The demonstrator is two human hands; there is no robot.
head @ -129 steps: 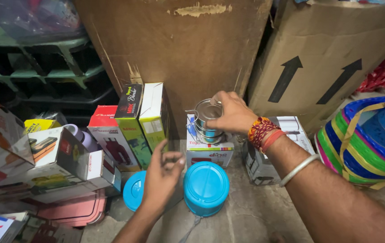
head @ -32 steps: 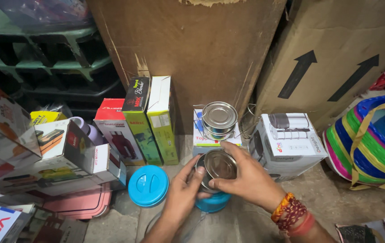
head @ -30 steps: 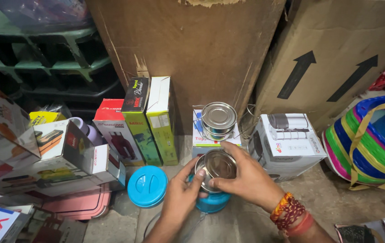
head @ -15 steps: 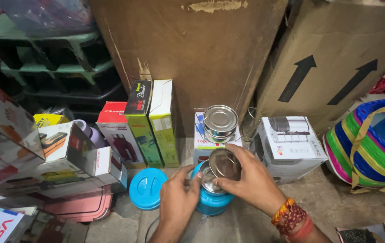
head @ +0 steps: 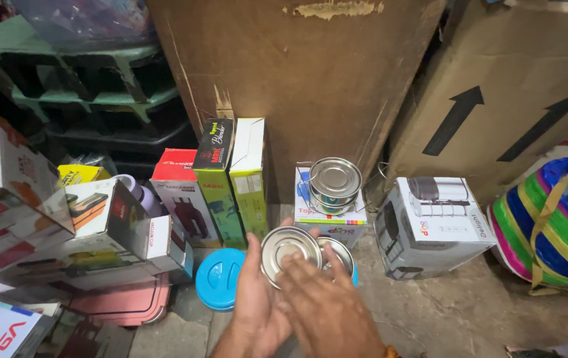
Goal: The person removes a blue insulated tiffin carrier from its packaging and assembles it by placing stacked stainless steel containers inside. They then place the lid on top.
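Left hand [head: 257, 301] grips a steel lid [head: 290, 252] tilted at its near edge. Right hand [head: 327, 308] lies open, fingers flat on the lid and steel bowl [head: 340, 253]. Blue lid [head: 219, 278] just left; grey box [head: 430, 225] right; bare floor [head: 456, 311] near right.

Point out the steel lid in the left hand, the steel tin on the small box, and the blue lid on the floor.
steel lid [head: 290, 246], head view, middle of its shiny face
steel tin [head: 334, 180], head view, centre of its top
blue lid [head: 219, 278], head view, middle of its top
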